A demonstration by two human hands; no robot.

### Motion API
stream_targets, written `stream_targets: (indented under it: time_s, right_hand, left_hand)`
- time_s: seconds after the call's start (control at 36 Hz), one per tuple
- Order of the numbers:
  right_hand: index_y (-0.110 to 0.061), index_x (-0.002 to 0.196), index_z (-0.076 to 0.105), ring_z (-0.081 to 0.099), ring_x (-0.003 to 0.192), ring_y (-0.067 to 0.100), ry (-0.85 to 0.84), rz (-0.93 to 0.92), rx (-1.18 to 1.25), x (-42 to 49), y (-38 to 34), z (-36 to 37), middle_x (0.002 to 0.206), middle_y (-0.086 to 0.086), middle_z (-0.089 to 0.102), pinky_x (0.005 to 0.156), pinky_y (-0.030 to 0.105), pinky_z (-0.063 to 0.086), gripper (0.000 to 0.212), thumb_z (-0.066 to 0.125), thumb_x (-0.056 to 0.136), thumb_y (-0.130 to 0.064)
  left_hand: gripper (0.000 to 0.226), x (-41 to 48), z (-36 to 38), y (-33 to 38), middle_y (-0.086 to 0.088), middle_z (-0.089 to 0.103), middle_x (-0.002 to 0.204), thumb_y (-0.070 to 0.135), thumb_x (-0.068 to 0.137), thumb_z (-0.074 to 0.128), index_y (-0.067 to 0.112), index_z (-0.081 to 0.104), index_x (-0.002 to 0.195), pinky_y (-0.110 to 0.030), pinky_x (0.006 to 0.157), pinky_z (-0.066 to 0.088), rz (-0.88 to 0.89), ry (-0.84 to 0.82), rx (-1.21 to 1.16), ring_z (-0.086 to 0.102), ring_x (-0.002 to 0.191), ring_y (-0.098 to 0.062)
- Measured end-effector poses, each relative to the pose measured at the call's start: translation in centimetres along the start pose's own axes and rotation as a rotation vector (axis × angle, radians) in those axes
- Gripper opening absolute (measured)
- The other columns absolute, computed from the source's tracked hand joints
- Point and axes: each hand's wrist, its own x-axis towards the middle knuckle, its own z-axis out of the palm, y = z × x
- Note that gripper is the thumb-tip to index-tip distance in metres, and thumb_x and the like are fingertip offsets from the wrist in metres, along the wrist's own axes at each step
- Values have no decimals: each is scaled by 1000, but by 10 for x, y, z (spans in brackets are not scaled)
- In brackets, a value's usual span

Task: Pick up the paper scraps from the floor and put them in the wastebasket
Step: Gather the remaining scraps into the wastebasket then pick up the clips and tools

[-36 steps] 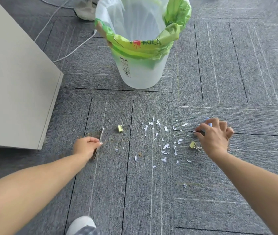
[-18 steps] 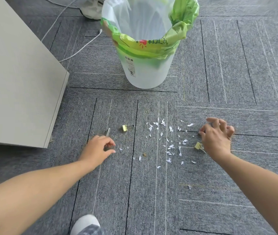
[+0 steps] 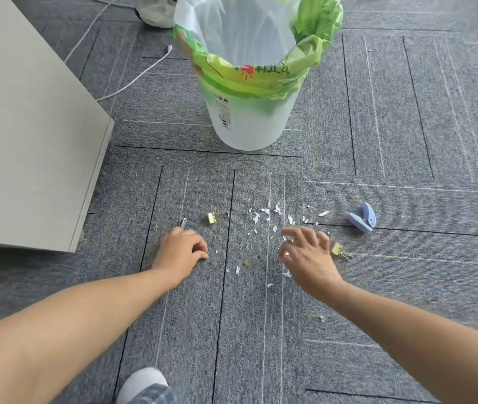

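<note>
Grey carpet tiles (image 3: 407, 287) cover the floor. At the far left stands a pale cabinet panel (image 3: 28, 141), and a white cable (image 3: 133, 80) trails over the carpet beyond its far corner. At the near edge, the toe of a white shoe (image 3: 141, 381) pokes into view.

The left hand (image 3: 179, 252) is low on the carpet, its fingers curled together with the tips close to the thumb; whether they pinch a scrap cannot be told. Just beyond its knuckles lies a thin silvery strip (image 3: 183, 223), and to the right of that a gold binder clip (image 3: 211, 218).

Farther off, in the centre, the translucent white wastebasket (image 3: 246, 126) stands upright, lined with a green bag (image 3: 305, 68) folded over its rim.

The paper scraps (image 3: 277, 208) lie scattered on the carpet between the hands and on the near side of the wastebasket, well apart from it, with a few strays nearer the person. The right hand (image 3: 305, 255) is over the right part of the scatter, slightly blurred, fingers spread apart and loosely bent, gripping nothing that shows.

Just to its right lies a second gold binder clip (image 3: 338, 249), and farther right a small pale-blue plastic tool (image 3: 361, 218).
</note>
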Motion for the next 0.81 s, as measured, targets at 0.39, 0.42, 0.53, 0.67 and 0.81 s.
stream_targets:
  time_s: [0.39, 0.42, 0.53, 0.67, 0.81]
  right_hand:
    - [-37, 97, 63, 23, 128, 12, 65, 168, 56, -15, 14, 5, 137, -13, 43, 105, 35, 9, 10, 54, 93, -37]
    - [-37, 95, 63, 24, 127, 11, 71, 171, 50, -16, 16, 5, 135, -13, 44, 104, 33, 9, 10, 53, 94, -39]
    - [-41, 92, 62, 30, 123, 10, 73, 188, 56, -22, 21, 5, 128, -18, 48, 100, 31, 12, 12, 51, 94, -43]
    - [-41, 90, 64, 35, 119, 11, 76, 224, 100, -26, 22, 6, 118, -20, 51, 99, 34, 14, 12, 58, 87, -50]
    - [-39, 92, 64, 35, 117, 11, 80, 250, 133, -27, 21, 2, 117, -18, 50, 98, 35, 17, 13, 63, 84, -50]
  left_hand:
    - [10, -1, -1, 20, 17, 52, 104, 41, 90, 57, 31, 59, 92, -38, 114, 24, 163, -55, 115, 40, 113, -9]
    - [9, 0, 0, 27, 17, 52, 104, 41, 90, 57, 32, 58, 91, -38, 113, 25, 192, -63, 100, 39, 111, -8]
    - [11, 11, 7, 70, 16, 51, 102, 39, 91, 57, 30, 60, 95, -31, 104, 31, 298, -88, 22, 39, 107, -6]
    - [11, 21, 20, 125, 13, 55, 103, 38, 90, 59, 29, 61, 94, -32, 104, 29, 379, -115, -34, 42, 110, -10]
    - [11, 26, 37, 153, 13, 56, 103, 41, 87, 62, 30, 62, 91, -35, 104, 30, 338, -111, 3, 42, 110, -12]
